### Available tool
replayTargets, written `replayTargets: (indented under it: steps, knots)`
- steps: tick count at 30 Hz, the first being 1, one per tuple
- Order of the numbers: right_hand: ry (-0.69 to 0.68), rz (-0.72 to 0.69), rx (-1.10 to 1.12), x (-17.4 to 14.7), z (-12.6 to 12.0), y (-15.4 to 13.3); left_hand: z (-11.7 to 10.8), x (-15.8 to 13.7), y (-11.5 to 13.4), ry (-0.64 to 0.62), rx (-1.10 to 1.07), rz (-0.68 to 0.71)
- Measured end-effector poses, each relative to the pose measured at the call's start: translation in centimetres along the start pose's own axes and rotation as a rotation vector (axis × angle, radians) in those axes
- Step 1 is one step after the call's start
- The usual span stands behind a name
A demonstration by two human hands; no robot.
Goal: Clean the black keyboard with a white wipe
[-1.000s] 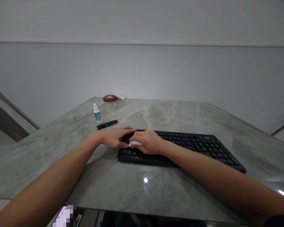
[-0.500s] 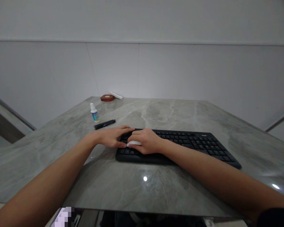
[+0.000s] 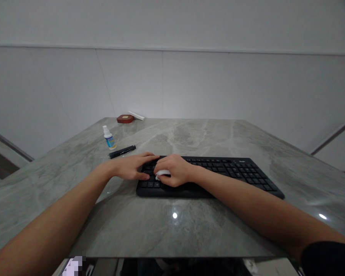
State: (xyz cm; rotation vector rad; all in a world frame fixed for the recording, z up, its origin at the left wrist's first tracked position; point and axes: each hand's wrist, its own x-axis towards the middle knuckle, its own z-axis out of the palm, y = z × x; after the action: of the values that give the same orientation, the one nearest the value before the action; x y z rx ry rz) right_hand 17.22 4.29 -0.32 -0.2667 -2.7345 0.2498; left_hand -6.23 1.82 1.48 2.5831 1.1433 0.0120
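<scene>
A black keyboard (image 3: 247, 170) lies on the grey marbled tabletop (image 3: 186, 134), its long side running roughly along the near edge and set back from it. The left hand (image 3: 129, 167) rests on the keyboard's left end with thumb and fingers apart: the thumb is on the keys, and the fingertips reach the rear rim. Just beside it, the right hand (image 3: 175, 169) is clamped on a small white object (image 3: 163, 173), held low over the keys of the keyboard's left part; the fingers hide much of it, so what it is cannot be told. The right forearm slants across the keyboard from the near right corner of the tabletop, covering part of the front keys, and a dark sleeve (image 3: 327, 257) shows at its lower end.

Beyond the left hand, toward the left edge of the tabletop, lies a black pen (image 3: 122, 151), set at a slant. A white bottle (image 3: 109, 138) with a blue and yellow label stands just behind the pen. Near the far left corner sits a reddish-brown case (image 3: 125, 119), and a white strip (image 3: 137, 115) lies beside it at the far edge; whether they touch is unclear. A pale wall (image 3: 204, 84) rises behind the far edge.
</scene>
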Motion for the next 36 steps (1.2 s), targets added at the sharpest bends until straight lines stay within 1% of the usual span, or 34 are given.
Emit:
replayTargets:
  steps: [5, 10, 14, 19, 22, 26, 36]
  knots:
    - [-0.006, 0.01, 0.023, 0.1, 0.1, 0.1, -0.1, 0.0, 0.2, -0.015, 0.012, -0.019]
    - [0.049, 0.066, -0.052, 0.0, 0.5, 0.0, -0.1, 0.1, 0.3, -0.021, -0.006, -0.026]
    - [0.08, 0.065, -0.061, 0.0, 0.7, -0.1, -0.1, 0.0, 0.3, -0.007, -0.006, -0.012]
    - [0.075, 0.055, -0.036, 0.0, 0.7, -0.1, -0.3, 0.0, 0.5, -0.011, -0.014, -0.005]
    - [0.11, 0.05, -0.04, -0.1, 1.0, 0.1, -0.3, -0.1, 0.4, 0.0, -0.02, 0.014]
    - [0.163, 0.082, -0.066, -0.1, 1.2, 0.4, -0.3, -0.2, 0.4, 0.003, -0.009, 0.015]
    - [0.018, 0.093, -0.024, 0.3, 0.2, 0.2, -0.5, -0.1, 0.7, -0.007, -0.033, 0.001]
